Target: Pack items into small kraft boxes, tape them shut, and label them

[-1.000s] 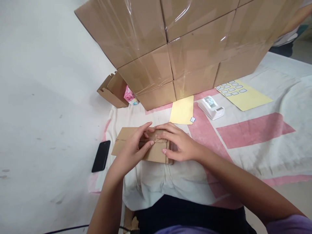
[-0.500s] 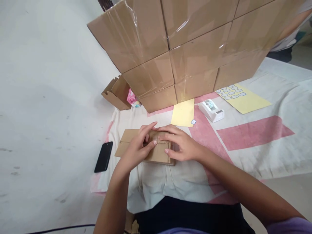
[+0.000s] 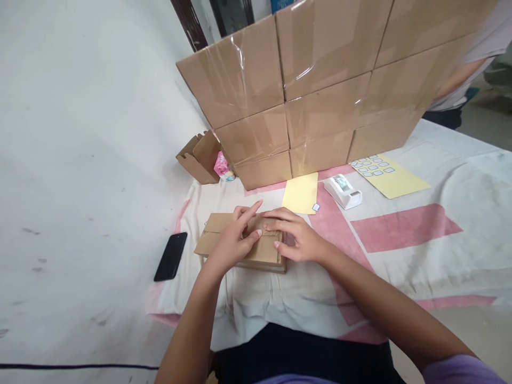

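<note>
A flat brown cardboard box [image 3: 262, 256] lies on the cloth in front of me, a folded seam running across its top. My left hand [image 3: 239, 239] rests over its middle, thumb pressed to the top and index finger stretched out, with nothing gripped. On the right end lies my right hand [image 3: 294, 234], fingers spread over the top and thumb near the edge. Both hands partly cover the box. Beyond them is a yellow sheet [image 3: 301, 192] with one small blue-edged sticker [image 3: 316, 207] at its corner. A white tape dispenser [image 3: 343, 192] stands to its right.
A tall wall of taped cardboard boxes [image 3: 324, 122] rises at the back. Left of it are an open carton [image 3: 200, 160] and a pink floral packet [image 3: 224, 166]. A black phone [image 3: 170, 257] lies by the wall. Another sticker sheet [image 3: 394, 176] lies right; a person [image 3: 460, 80] stands beyond.
The view has shifted, showing more above the stacked boxes. The left end of the box top sits a little closer in. Both hands keep nearly the same pose on the box.
</note>
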Motion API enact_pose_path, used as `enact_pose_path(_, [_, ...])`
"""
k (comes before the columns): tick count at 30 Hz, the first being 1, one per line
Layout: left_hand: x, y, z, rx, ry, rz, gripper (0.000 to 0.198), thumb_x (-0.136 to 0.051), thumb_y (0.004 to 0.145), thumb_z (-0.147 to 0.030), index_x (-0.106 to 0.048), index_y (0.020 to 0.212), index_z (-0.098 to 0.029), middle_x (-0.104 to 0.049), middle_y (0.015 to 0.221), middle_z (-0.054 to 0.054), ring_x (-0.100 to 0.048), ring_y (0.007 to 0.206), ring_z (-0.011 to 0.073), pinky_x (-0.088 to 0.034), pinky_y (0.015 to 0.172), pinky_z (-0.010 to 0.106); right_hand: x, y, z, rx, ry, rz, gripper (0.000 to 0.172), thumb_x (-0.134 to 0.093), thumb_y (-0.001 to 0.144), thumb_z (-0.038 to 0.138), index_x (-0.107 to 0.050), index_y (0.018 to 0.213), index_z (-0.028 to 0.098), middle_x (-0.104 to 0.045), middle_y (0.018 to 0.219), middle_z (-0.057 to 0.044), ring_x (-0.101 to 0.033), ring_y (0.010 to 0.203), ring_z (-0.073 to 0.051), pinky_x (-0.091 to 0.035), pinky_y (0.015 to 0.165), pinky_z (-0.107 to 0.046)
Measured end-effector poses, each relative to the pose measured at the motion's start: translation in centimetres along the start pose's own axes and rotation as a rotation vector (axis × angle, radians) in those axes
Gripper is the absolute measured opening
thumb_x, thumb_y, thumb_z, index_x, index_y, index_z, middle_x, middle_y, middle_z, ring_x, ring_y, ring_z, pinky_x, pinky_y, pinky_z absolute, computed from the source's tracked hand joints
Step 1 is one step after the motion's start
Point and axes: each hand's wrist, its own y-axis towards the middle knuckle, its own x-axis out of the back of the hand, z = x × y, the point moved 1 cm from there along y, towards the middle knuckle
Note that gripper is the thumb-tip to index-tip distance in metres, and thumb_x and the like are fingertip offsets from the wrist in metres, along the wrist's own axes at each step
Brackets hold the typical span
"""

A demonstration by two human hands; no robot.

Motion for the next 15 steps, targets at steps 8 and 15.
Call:
enact_pose_path(8, [-0.2, 0.6, 0.1, 0.03, 0.077, -0.082, 0.06, -0.051, 0.094, -0.031, -0.04, 0.153, -0.034, -0.047, 0.115, 0.003, -0.048, 0.076, 0.0121, -0.046, 0.083, 0.034, 0.1, 0.0, 0.0, 0.003, -0.003, 0.004, 0.031, -0.063, 0.083, 0.023, -0.066, 0.114, 0.021, -0.063, 0.134, -0.015, -0.059, 0.121, -0.029, -0.053, 0.098, -0.052])
enact_pose_path(15, [-0.6, 1.0, -0.2, 0.06, 0.112, -0.153, 0.056, -0.052, 0.095, -0.035, -0.044, 0.151, -0.032, -0.052, 0.108, 0.002, -0.049, 0.074, 0.0134, -0.043, 0.083, 0.036, 0.1, -0.1, -0.1, -0.011, 0.003, 0.021, 0.031, -0.062, 0.085, 0.024, -0.067, 0.115, 0.02, -0.062, 0.136, -0.015, -0.058, 0.123, -0.029, -0.051, 0.101, -0.053])
